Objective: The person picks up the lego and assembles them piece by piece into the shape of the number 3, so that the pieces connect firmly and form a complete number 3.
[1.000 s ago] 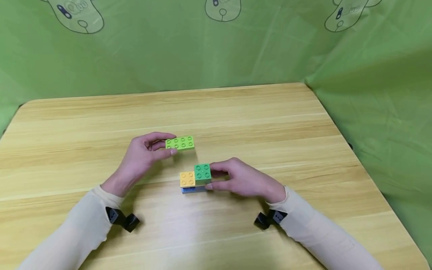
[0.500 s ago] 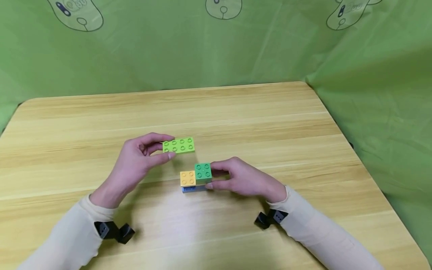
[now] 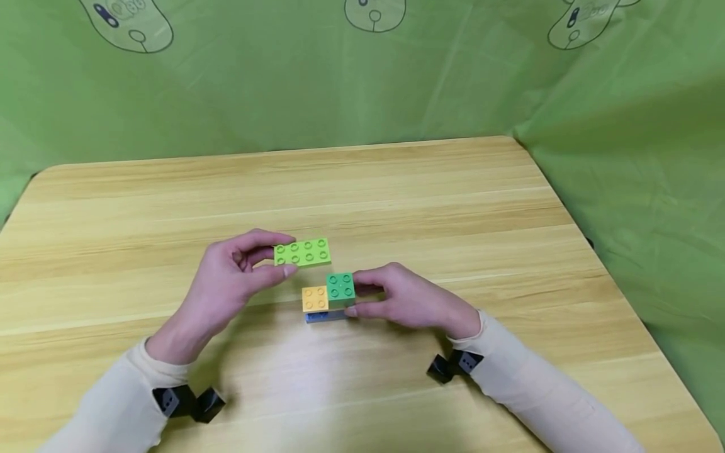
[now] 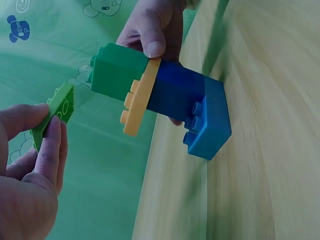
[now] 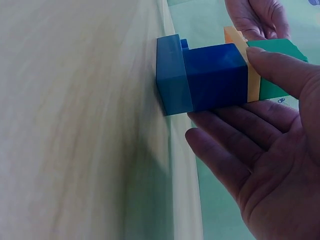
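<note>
My left hand (image 3: 229, 274) pinches a thin lime-green toy building plate (image 3: 303, 252) by its left end, studs up. That plate hangs in the air, up and to the left of a small brick tower, apart from it. The tower has a lighter blue brick (image 4: 216, 120) on the table, a dark blue brick (image 4: 175, 90) above it, then a thin orange plate (image 3: 314, 299) jutting left, and a green brick (image 3: 340, 287) on top. From the right side my right hand (image 3: 410, 299) grips the tower between thumb and fingers; in the right wrist view the thumb lies across the orange plate and green brick.
The tower stands on a wood-grain table (image 3: 396, 189). Green cloth (image 3: 255, 94) with printed cartoon faces hangs behind the table and along its right side. Small black cameras (image 3: 209, 404) are strapped to both sleeves.
My left hand has drawn a little nearer the body, bringing the lime-green plate closer to the tower's level. The right hand and the tower have stayed in place.
</note>
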Demonstrator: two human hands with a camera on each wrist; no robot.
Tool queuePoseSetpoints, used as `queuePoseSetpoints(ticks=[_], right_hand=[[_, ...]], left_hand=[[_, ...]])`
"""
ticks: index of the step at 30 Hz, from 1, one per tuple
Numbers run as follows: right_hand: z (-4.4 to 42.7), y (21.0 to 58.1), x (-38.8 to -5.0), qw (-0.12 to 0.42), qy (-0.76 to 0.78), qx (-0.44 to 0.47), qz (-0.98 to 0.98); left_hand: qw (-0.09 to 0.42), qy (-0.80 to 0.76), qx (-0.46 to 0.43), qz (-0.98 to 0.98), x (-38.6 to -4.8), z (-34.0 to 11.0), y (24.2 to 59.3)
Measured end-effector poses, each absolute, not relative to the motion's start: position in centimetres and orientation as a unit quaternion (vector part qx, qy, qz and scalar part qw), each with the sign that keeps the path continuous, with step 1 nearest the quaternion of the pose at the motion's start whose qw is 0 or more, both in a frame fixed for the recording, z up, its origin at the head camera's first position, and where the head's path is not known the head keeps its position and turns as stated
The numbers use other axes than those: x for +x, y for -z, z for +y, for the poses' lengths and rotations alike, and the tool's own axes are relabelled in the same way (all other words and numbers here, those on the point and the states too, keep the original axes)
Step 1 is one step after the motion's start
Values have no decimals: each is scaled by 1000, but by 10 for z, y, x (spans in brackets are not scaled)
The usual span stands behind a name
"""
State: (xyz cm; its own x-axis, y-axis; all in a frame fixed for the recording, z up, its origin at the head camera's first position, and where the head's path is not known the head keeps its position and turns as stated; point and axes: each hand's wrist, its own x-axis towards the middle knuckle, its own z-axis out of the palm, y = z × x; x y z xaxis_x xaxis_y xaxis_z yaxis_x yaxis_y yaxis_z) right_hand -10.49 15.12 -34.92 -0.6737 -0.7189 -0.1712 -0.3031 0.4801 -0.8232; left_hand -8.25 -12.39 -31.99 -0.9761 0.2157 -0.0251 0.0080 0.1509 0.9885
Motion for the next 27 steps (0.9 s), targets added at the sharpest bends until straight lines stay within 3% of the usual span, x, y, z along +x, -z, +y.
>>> queuePoseSetpoints(ticks=[11,27], right_hand=[[151,350,-107,255,403,-320,819],[152,353,-107,251,416,-327,810]], left_hand=[[86,-651,86,749,-78,-121,315],[48,-679,157,716,-69,-114,317]])
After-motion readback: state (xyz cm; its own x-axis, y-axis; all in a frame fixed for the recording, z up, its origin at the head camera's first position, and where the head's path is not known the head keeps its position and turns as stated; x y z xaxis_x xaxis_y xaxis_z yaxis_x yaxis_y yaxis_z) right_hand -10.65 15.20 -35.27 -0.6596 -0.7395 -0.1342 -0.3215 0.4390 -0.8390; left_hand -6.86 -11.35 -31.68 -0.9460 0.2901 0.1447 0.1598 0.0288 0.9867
